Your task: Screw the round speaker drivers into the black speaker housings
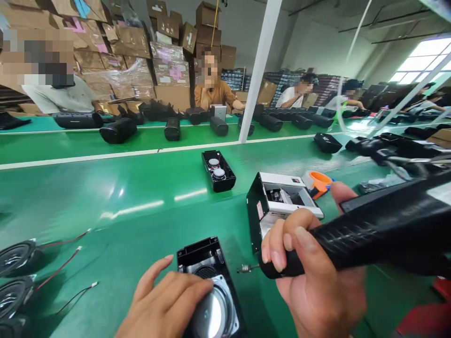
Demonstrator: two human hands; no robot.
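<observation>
The hands stand apart. The left hand (164, 300) cups a speaker driver (214, 314) seated in an open black housing (195, 251); the right hand (310, 267) clamps an electric screwdriver (380, 230). The driver seems fairly heavy, its cone fragile: hold by the rim.

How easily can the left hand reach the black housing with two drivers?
Probably yes: nothing stands between the left hand and the housing on the green belt, though that hand rests on another driver.
</observation>
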